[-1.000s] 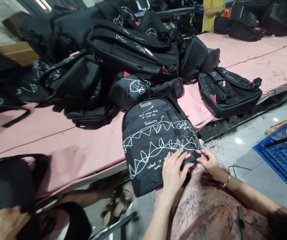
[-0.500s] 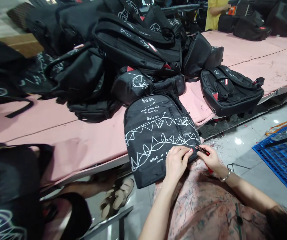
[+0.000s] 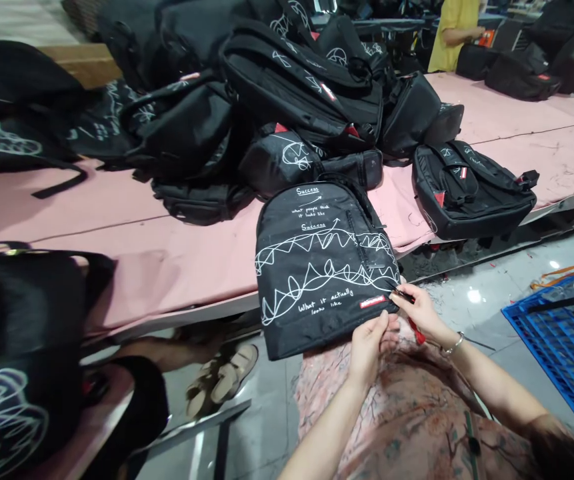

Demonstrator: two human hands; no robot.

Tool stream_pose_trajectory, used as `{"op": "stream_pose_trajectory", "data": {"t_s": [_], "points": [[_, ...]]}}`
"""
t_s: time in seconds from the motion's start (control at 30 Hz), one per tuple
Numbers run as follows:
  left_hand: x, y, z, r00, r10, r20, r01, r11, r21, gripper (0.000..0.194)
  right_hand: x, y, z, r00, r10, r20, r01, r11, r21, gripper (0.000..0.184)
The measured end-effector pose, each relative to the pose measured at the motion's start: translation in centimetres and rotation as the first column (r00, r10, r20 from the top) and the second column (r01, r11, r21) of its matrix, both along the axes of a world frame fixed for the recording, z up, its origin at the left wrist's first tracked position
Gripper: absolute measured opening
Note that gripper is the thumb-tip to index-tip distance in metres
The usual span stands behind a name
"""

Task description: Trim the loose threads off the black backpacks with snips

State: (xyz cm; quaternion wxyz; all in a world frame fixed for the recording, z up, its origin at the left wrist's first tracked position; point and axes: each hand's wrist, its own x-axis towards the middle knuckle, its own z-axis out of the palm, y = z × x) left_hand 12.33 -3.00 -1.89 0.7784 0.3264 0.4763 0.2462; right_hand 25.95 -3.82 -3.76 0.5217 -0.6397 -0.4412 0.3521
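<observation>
A black backpack point(image 3: 317, 267) with white scribble lines and the word "Success" lies half on the pink table edge and half on my lap. My left hand point(image 3: 369, 343) pinches its lower hem just under the small red label point(image 3: 373, 301). My right hand point(image 3: 417, 312) is closed on small red-handled snips point(image 3: 407, 300), with their tip touching the bag's lower right corner.
A heap of black backpacks point(image 3: 267, 100) covers the pink table point(image 3: 167, 260). One backpack point(image 3: 471, 190) lies apart at the right. A blue crate point(image 3: 561, 340) stands on the floor at right. Another person's sandalled feet point(image 3: 221, 380) show under the table. A person in yellow point(image 3: 454, 30) stands far back.
My left hand slid off the printed face down to the bag's lower hem, uncovering the red label and lettering. The right hand with the snips stayed at the corner.
</observation>
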Motion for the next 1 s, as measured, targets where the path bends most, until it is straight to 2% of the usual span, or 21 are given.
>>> {"op": "stream_pose_trajectory", "data": {"t_s": [0.07,0.13,0.27,0.4,0.53,0.67,0.8,0.9,1.0], "points": [[0.6,0.2,0.0,0.993,0.095,0.066,-0.086,0.989,-0.119,0.04,0.1,0.0,0.0,1.0,0.012,0.023,-0.012,1.0,0.0,0.022],[1.2,0.3,-0.2,0.981,0.175,0.086,-0.166,0.98,-0.107,0.038,0.4,0.1,0.1,0.998,0.032,0.049,-0.032,0.999,-0.001,0.021],[1.9,0.0,-1.3,0.959,0.267,0.098,-0.274,0.959,0.073,0.035,1.2,0.7,0.5,0.99,0.083,0.117,-0.083,0.997,0.0,0.017],[2.1,-0.1,-2.2,0.956,0.291,0.029,-0.289,0.922,0.258,0.032,1.6,1.2,1.2,0.947,0.165,0.275,-0.167,0.986,-0.014,0.009],[2.0,-0.1,-2.5,0.956,0.294,0.006,-0.28,0.905,0.32,0.028,1.2,1.3,1.4,0.893,0.16,0.421,-0.172,0.985,-0.009,0.009],[1.7,-0.1,-2.4,0.956,0.293,-0.013,-0.268,0.889,0.371,0.024,1.0,1.6,1.3,0.912,0.109,0.397,-0.117,0.993,-0.003,0.012],[1.5,0.0,-2.2,0.957,0.286,-0.051,-0.237,0.871,0.431,0.025,1.6,2.2,1.7,0.947,0.154,0.281,-0.149,0.988,-0.038,0.015],[1.5,0.0,-2.0,0.957,0.279,-0.08,-0.214,0.866,0.452,0.027,1.8,2.7,1.8,0.973,0.154,0.17,-0.13,0.981,-0.142,0.045],[1.5,-0.1,-1.8,0.956,0.278,-0.095,-0.21,0.873,0.44,0.028,1.4,3.1,1.4,0.981,0.128,0.148,-0.093,0.97,-0.224,0.054]]}}
